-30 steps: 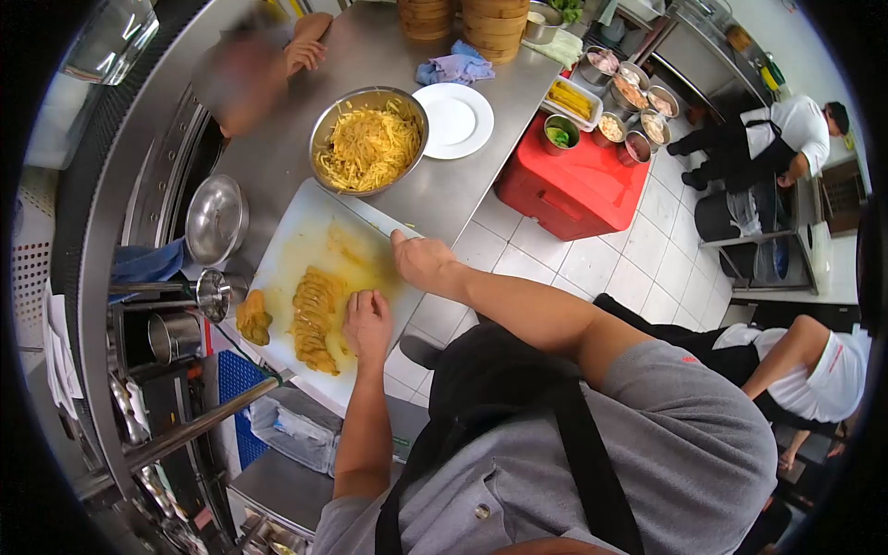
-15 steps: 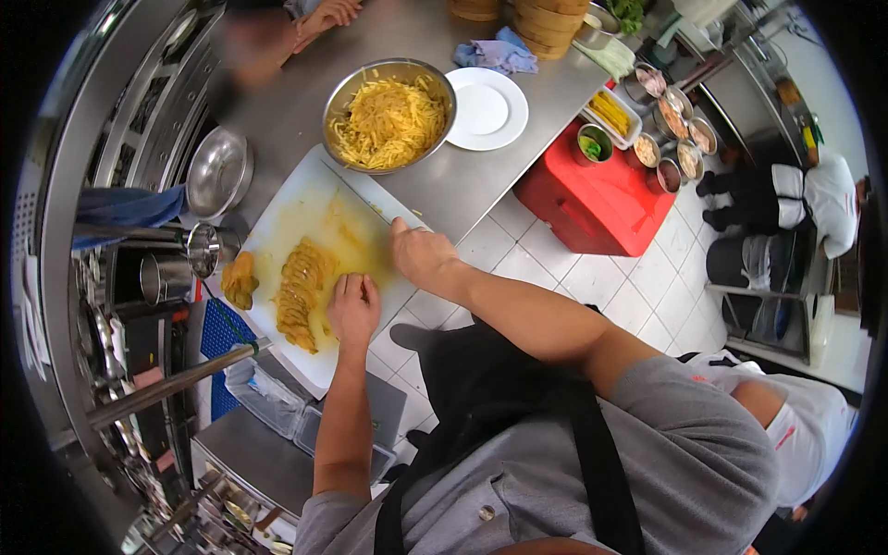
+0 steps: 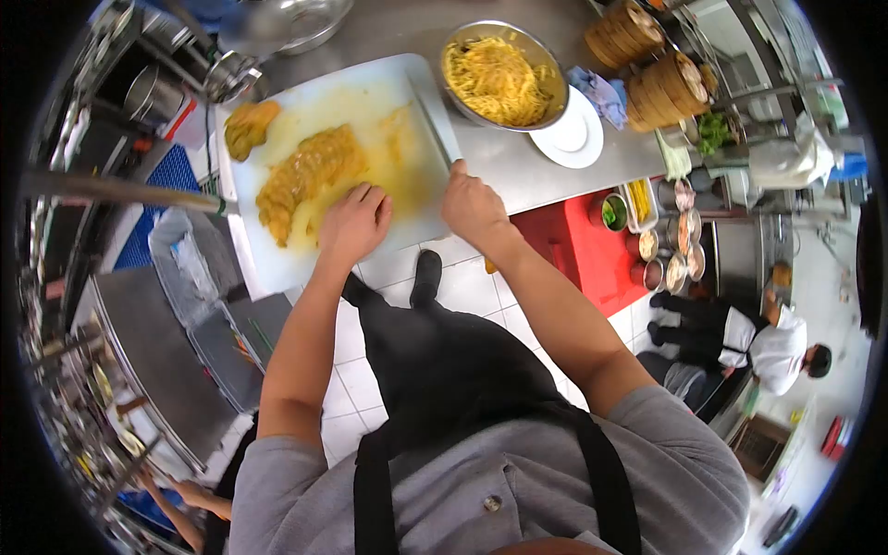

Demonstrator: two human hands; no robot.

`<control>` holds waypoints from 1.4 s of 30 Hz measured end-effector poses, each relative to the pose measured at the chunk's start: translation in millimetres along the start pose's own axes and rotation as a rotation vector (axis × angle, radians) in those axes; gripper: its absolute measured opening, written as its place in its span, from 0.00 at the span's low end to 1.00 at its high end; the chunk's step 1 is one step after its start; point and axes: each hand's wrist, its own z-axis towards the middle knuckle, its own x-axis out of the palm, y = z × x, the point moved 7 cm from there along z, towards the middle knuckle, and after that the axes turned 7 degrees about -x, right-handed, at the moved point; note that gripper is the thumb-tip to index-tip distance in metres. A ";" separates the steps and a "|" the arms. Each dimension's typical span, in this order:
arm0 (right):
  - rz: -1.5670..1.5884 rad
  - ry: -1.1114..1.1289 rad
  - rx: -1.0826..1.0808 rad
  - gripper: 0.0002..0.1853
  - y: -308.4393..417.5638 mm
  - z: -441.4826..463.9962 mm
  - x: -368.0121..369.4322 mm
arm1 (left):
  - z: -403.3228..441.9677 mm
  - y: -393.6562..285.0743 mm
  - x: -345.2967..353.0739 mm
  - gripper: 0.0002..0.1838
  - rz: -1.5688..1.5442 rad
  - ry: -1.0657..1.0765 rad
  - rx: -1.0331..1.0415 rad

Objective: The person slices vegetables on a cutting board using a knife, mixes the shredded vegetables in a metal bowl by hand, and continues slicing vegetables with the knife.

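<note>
A white cutting board (image 3: 361, 88), stained yellow, lies on the steel counter. On it rests a sliced, yellow-brown pickled vegetable (image 3: 319, 165), fanned out in a row, with a separate chunk of the same kind (image 3: 248, 128) at the far left corner. My left hand (image 3: 356, 222) rests just beside the slices, fingers loosely bent and thumb apart, holding nothing that I can see. At the board's right edge, my right hand (image 3: 474, 205) grips a knife (image 3: 433, 118). Its blade points away from me along that side; my fist hides the handle.
Behind the knife stands a steel bowl (image 3: 552, 88) of yellow shreds, next to a white plate (image 3: 578, 139), a blue cloth (image 3: 601, 95) and bamboo steamers (image 3: 668, 91). A red box (image 3: 564, 242) with food containers is at right. Another person (image 3: 775, 356) stands farther off.
My view has turned, so the board and bowl appear higher and farther right. Both hands and the knife keep about the same places on the board. Another person's arms now show at lower left.
</note>
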 end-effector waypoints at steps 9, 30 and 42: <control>0.103 -0.055 0.007 0.18 11.0 -11.3 -20.8 | 14.1 50.3 -65.0 0.06 -0.512 -0.497 -0.343; 0.281 -0.115 -0.046 0.13 29.1 -83.6 19.4 | -59.4 49.6 -45.9 0.13 -0.229 -0.086 -0.312; 0.289 -0.144 0.035 0.13 48.4 -88.3 18.1 | -28.6 64.8 -39.3 0.07 -0.131 0.170 -0.329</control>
